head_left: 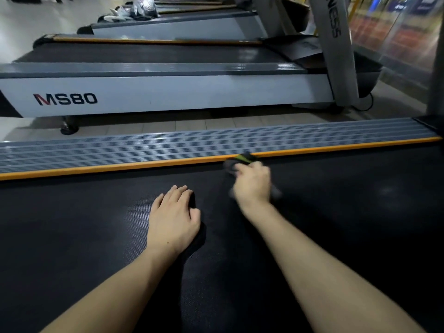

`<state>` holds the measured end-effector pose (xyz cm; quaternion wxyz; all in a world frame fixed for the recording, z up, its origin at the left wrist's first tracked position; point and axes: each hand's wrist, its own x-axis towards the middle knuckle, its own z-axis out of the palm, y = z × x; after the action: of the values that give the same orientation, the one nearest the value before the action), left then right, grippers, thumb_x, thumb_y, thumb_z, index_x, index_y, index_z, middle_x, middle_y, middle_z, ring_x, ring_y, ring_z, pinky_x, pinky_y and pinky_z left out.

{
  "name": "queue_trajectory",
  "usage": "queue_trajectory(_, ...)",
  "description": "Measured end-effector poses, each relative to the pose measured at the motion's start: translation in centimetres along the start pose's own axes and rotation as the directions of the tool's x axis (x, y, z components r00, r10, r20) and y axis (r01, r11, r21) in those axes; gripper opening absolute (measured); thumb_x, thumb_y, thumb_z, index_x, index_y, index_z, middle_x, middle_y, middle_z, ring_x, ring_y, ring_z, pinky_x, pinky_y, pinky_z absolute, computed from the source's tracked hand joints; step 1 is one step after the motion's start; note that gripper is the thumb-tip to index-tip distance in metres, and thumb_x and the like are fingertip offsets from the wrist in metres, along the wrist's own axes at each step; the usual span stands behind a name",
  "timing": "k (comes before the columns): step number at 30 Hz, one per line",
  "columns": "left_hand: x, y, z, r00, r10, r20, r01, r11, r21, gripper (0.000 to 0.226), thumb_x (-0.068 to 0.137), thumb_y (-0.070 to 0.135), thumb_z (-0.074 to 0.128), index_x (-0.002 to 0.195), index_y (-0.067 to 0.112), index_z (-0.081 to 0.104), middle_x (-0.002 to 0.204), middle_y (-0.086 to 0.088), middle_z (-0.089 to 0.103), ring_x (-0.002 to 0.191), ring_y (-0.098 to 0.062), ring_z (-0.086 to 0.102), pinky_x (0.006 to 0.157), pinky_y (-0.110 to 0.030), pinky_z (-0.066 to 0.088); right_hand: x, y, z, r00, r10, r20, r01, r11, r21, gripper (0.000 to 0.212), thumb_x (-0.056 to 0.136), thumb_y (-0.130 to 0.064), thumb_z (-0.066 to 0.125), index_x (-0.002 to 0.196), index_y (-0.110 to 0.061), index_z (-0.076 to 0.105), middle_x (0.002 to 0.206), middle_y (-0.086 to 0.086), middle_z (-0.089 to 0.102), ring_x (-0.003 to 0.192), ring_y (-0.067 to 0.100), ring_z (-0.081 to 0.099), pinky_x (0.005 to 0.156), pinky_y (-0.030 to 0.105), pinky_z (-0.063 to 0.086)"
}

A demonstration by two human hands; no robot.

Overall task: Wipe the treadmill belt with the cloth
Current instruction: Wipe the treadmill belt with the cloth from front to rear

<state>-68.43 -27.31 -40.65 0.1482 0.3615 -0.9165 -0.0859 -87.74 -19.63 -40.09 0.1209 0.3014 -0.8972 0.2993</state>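
Belt (pixel 96 224) braced under my flat, empty left hand (pixel 173 217), my right hand (pixel 252 181) grips the cloth (pixel 236 162) mid-wipe at the orange edge strip (pixel 120 165); next stroke should return inward.

Head-worn wide-angle view, looking forward and down.
The camera sits close above the treadmill belt (pixel 96 224), facing across it toward its far orange edge strip (pixel 120 166) and the neighbouring MS80 treadmill (pixel 168 92).

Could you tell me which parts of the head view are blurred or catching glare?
In the head view, the right hand and its cloth are motion-blurred; the left hand on the belt is sharp; glare streaks the grey side rail.
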Motion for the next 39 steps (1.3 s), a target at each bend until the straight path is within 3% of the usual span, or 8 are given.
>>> queue_trajectory(6,0.0,-0.2,-0.1,0.999,-0.035,0.005,0.035,0.999,0.028,0.056,0.083,0.037,0.036,0.129,0.021,0.064,0.146,0.002,0.055,0.144,-0.018,0.038,0.12,-0.041,0.027,-1.2,-2.5,0.1,0.889,-0.413,0.196,0.388,0.909,0.153,0.018,0.09,-0.026,0.062,0.103,-0.029,0.075,0.101,0.004,0.06,0.097,0.029,0.054,0.078,0.039,0.052)
queue_trajectory(11,0.0,-0.1,0.1,1.0,-0.029,-0.005,0.029,0.999,0.036,0.058,0.082,0.038,0.032,0.128,0.021,0.064,0.144,0.003,0.056,0.144,-0.017,0.039,0.12,-0.043,0.028,3.6,11.2,-5.4,0.998,-0.057,0.018,0.059,0.993,-0.102,0.02,0.092,-0.024,0.062,0.106,-0.03,0.074,0.107,0.007,0.059,0.1,0.035,0.052,0.084,0.042,0.049)
queue_trajectory(15,0.1,0.0,0.1,0.999,-0.034,0.007,0.034,0.999,0.042,0.058,0.082,0.039,0.033,0.128,0.022,0.064,0.144,0.003,0.056,0.144,-0.017,0.039,0.12,-0.044,0.027,2.7,8.8,-3.9,0.972,0.195,-0.13,-0.211,0.97,-0.12,0.021,0.094,-0.022,0.059,0.108,-0.022,0.075,0.101,0.012,0.059,0.092,0.038,0.049,0.084,0.041,0.039)
queue_trajectory(20,0.2,-0.1,0.0,1.0,-0.022,0.002,0.022,0.999,0.044,0.059,0.08,0.04,0.031,0.126,0.022,0.065,0.142,0.004,0.057,0.142,-0.016,0.041,0.119,-0.042,0.029,-2.3,-2.6,0.5,0.983,-0.168,0.069,0.164,0.984,0.062,0.016,0.084,-0.018,0.066,0.095,-0.025,0.075,0.094,0.006,0.057,0.086,0.031,0.048,0.076,0.036,0.042)
queue_trajectory(23,0.0,-0.2,0.1,1.0,-0.01,0.005,0.01,0.999,0.053,0.058,0.081,0.039,0.034,0.126,0.021,0.065,0.142,0.004,0.058,0.142,-0.016,0.041,0.119,-0.041,0.029,-1.3,-0.2,-1.2,0.916,-0.354,0.189,0.339,0.935,0.104,0.02,0.086,-0.025,0.06,0.101,-0.029,0.073,0.098,0.003,0.055,0.092,0.028,0.049,0.079,0.035,0.046)
queue_trajectory(28,0.1,0.0,0.0,1.0,-0.023,-0.008,0.023,0.999,0.045,0.058,0.08,0.04,0.033,0.123,0.021,0.066,0.139,0.003,0.059,0.14,-0.018,0.043,0.117,-0.044,0.032,3.5,14.0,-6.7,0.999,0.033,-0.016,-0.035,0.989,-0.145,0.024,0.088,-0.031,0.057,0.108,-0.031,0.072,0.1,0.009,0.054,0.093,0.037,0.055,0.083,0.043,0.048)
queue_trajectory(32,0.0,0.2,-0.1,0.999,-0.032,-0.007,0.032,0.998,0.048,0.055,0.081,0.039,0.033,0.122,0.022,0.066,0.138,0.004,0.059,0.14,-0.018,0.043,0.117,-0.043,0.031,2.0,9.8,-4.9,0.98,0.16,-0.115,-0.184,0.951,-0.247,0.02,0.091,-0.024,0.057,0.105,-0.024,0.073,0.104,0.013,0.054,0.091,0.037,0.048,0.087,0.041,0.038)
queue_trajectory(39,0.1,0.1,-0.1,0.999,-0.04,-0.012,0.04,0.998,0.05,0.052,0.081,0.036,0.037,0.12,0.021,0.067,0.137,0.004,0.061,0.138,-0.018,0.046,0.116,-0.043,0.034,-3.3,-2.9,-1.2,0.931,-0.311,0.189,0.306,0.95,0.056,0.012,0.089,-0.025,0.06,0.098,-0.026,0.068,0.1,0.006,0.051,0.094,0.03,0.048,0.075,0.038,0.045)
